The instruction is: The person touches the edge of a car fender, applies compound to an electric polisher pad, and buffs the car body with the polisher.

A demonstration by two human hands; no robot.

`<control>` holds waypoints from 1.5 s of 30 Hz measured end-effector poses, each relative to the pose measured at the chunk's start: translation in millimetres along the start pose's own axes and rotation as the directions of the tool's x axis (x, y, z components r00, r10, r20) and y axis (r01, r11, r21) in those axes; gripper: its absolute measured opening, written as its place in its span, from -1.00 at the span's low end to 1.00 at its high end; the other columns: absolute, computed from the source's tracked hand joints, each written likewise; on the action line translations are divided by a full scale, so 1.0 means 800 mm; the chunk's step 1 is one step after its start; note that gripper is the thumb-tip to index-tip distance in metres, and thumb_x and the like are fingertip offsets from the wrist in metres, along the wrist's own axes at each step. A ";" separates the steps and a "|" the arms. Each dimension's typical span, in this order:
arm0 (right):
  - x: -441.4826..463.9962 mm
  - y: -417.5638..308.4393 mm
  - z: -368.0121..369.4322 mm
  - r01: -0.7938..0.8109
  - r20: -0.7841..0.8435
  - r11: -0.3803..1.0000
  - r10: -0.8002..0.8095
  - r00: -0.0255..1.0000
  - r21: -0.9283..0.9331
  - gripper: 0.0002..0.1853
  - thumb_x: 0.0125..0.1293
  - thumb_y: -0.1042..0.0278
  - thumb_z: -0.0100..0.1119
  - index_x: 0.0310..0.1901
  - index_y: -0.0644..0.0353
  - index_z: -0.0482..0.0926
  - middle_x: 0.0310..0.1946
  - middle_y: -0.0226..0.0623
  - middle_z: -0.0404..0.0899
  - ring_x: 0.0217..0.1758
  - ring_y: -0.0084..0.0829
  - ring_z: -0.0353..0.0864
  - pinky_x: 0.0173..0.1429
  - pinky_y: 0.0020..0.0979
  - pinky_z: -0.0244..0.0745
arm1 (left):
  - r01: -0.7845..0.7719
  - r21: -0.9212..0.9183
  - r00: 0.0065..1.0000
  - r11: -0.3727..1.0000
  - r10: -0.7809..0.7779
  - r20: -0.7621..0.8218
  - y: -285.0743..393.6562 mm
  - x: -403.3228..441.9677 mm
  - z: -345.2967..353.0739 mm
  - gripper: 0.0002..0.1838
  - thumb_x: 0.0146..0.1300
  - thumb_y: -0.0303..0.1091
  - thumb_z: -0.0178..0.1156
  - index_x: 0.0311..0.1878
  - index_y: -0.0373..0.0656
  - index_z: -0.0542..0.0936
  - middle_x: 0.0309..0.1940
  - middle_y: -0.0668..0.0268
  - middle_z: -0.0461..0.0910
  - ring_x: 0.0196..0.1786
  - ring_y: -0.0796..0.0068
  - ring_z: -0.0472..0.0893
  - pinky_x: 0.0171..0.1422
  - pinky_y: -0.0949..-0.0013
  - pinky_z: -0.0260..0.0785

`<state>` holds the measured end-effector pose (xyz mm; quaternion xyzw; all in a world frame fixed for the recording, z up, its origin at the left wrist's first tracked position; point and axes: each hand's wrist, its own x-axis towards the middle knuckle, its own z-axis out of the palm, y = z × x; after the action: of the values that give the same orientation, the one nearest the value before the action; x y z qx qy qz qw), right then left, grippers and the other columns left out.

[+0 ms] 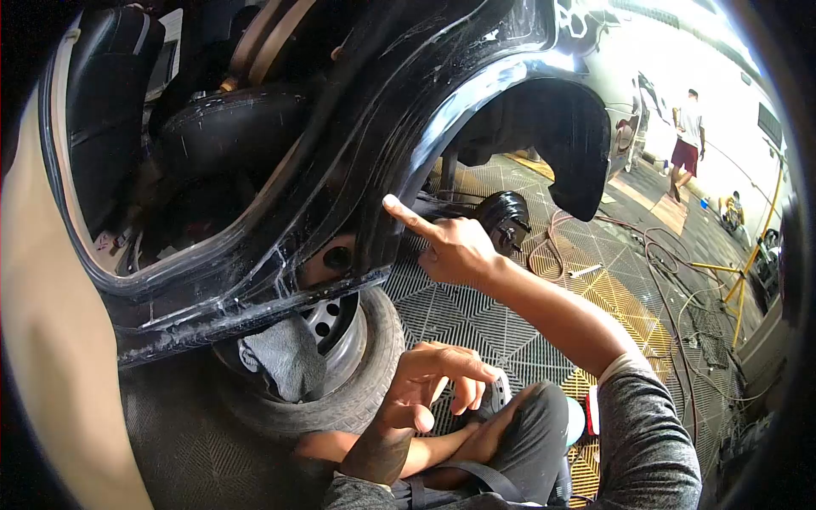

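Observation:
My right hand [459, 249] reaches up to a black car body. Its index finger is stretched out, with the tip at the panel edge [380, 223] below the front of the wheel arch [450, 119]; the other fingers are curled, and I see nothing in them. Whether the fingertip presses on the panel I cannot tell. Lower down, my left hand [435, 378] hangs above my crossed legs, thumb and bent fingers apart, holding nothing. Bare, lighter metal shows along the arch. Just left of my left hand lies a wheel [384, 348] under the sill, with a grey cloth [289, 359] on it.
A door opening [170, 276] with seats inside is at the left. Black suspension parts [503, 212] show beneath the arch. Hoses [659, 255] run across the grated floor [476, 319] at the right, near a yellow stand [748, 263]. Another person [688, 140] is farther back.

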<state>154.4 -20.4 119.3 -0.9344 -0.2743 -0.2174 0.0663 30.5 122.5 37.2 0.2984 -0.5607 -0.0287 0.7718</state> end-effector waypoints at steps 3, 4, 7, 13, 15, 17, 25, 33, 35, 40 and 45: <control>0.008 0.025 0.005 0.090 -0.351 0.996 -0.094 0.932 -0.028 0.11 0.09 0.46 0.23 0.61 -0.61 -0.05 -0.57 -0.10 0.62 -0.52 -0.11 0.70 -0.42 -0.07 0.62 | 0.016 -0.003 0.999 1.000 -0.016 -0.028 0.000 -0.002 0.001 -0.07 0.17 0.45 0.31 0.14 -0.40 0.65 -0.62 0.33 0.52 -0.50 0.50 0.56 -0.32 0.37 0.41; 0.010 0.025 -0.003 0.078 -0.386 0.996 -0.055 0.921 0.044 0.09 0.11 0.46 0.22 0.61 -0.61 -0.05 -0.59 -0.11 0.60 -0.53 -0.13 0.70 -0.42 -0.08 0.62 | 0.008 -0.003 1.000 1.000 -0.008 -0.013 0.000 -0.003 0.002 -0.07 0.18 0.44 0.31 0.14 -0.41 0.64 -0.62 0.33 0.52 -0.51 0.50 0.56 -0.32 0.38 0.41; 0.000 0.013 0.035 0.045 -0.142 0.999 -0.040 0.989 0.030 0.07 0.14 0.47 0.19 0.62 -0.62 -0.07 -0.57 -0.10 0.61 -0.53 -0.13 0.70 -0.42 -0.08 0.62 | -0.029 -0.008 0.998 1.000 0.029 0.048 -0.004 -0.002 -0.003 -0.07 0.18 0.42 0.32 0.12 -0.43 0.64 -0.63 0.33 0.52 -0.52 0.50 0.54 -0.33 0.38 0.42; -0.054 0.030 0.026 0.013 -0.043 0.997 -0.010 0.999 0.072 0.09 0.08 0.40 0.22 0.65 -0.39 -0.06 -0.42 -0.03 0.62 -0.43 0.01 0.69 -0.28 -0.01 0.63 | -0.122 0.088 0.992 0.989 0.119 0.038 -0.005 0.000 -0.014 -0.12 0.21 0.41 0.31 0.03 -0.44 0.66 -0.58 0.25 0.59 -0.54 0.45 0.57 -0.42 0.35 0.44; -0.112 0.061 0.019 0.007 -0.145 0.984 0.019 0.989 0.179 0.06 0.05 0.39 0.27 0.64 -0.19 0.03 -0.22 0.01 0.62 -0.25 0.07 0.70 -0.14 0.02 0.64 | -0.222 0.101 0.965 0.970 0.204 0.167 0.008 0.013 -0.022 -0.17 0.27 0.37 0.29 0.09 -0.38 0.63 -0.56 0.27 0.61 -0.52 0.41 0.61 -0.41 0.33 0.45; -0.197 0.091 0.006 -0.096 -0.190 0.962 0.148 0.971 0.256 0.05 0.07 0.42 0.27 0.64 -0.15 0.04 -0.19 0.02 0.62 -0.17 0.07 0.69 -0.05 -0.01 0.63 | -0.291 0.111 0.947 0.950 0.269 0.177 0.017 0.010 -0.034 -0.21 0.31 0.35 0.26 0.17 -0.30 0.58 -0.57 0.33 0.59 -0.51 0.41 0.60 -0.37 0.32 0.41; -0.618 0.032 0.053 -0.812 0.162 0.573 0.795 0.584 0.113 -0.05 0.21 0.29 0.27 0.62 0.11 0.05 0.19 0.18 0.44 0.22 0.12 0.49 0.36 0.04 0.43 | -0.210 0.118 0.978 0.971 0.209 0.014 0.001 -0.001 -0.057 -0.29 0.36 0.31 0.22 0.23 -0.16 0.55 -0.65 0.44 0.50 -0.56 0.50 0.50 -0.35 0.40 0.22; -0.724 -0.035 0.126 -0.750 0.266 0.647 0.705 0.657 0.139 -0.21 0.07 0.29 0.38 0.42 0.11 0.42 0.54 0.18 0.02 0.58 0.23 0.08 0.61 0.10 0.11 | 0.182 0.074 0.983 0.981 -0.180 -0.032 -0.051 0.004 0.016 -0.23 0.22 0.00 0.46 0.20 -0.56 0.53 -0.52 0.22 0.60 -0.45 0.45 0.59 -0.23 0.26 0.54; -0.782 -0.065 0.158 -0.850 0.327 0.519 0.790 0.519 0.095 -0.16 0.07 0.15 0.37 0.44 0.17 0.38 0.51 0.32 0.03 0.54 0.30 0.12 0.58 0.12 0.15 | 0.187 0.083 0.981 0.979 -0.190 0.025 -0.050 0.007 0.017 -0.25 0.22 0.01 0.46 0.18 -0.55 0.56 -0.51 0.23 0.60 -0.44 0.48 0.58 -0.23 0.30 0.53; -0.785 -0.092 0.192 -0.977 0.288 0.208 0.934 0.213 0.047 0.36 -0.18 0.01 0.64 0.60 0.23 -0.04 0.38 0.31 0.25 0.44 0.21 0.31 0.49 -0.02 0.30 | 0.374 0.109 0.927 0.921 -0.376 -0.009 -0.071 0.006 0.019 -0.33 0.30 -0.07 0.42 0.29 -0.41 0.54 -0.44 0.30 0.58 -0.30 0.52 0.58 -0.09 0.36 0.50; -0.795 -0.037 0.201 -0.994 0.425 0.064 0.900 0.094 0.083 0.11 -0.29 0.10 0.77 0.34 0.34 0.38 0.05 0.03 0.65 0.12 -0.06 0.68 0.27 -0.18 0.55 | 0.408 0.375 0.846 0.833 -0.499 0.189 -0.096 0.019 0.044 -0.26 0.22 -0.04 0.50 0.38 -0.23 0.51 -0.03 0.26 0.61 -0.10 0.51 0.62 0.10 0.37 0.50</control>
<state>-282.5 -263.9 -306.0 -0.8683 0.3724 0.0597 0.3221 27.8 38.4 19.2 0.5381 -0.5726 -0.1631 0.5966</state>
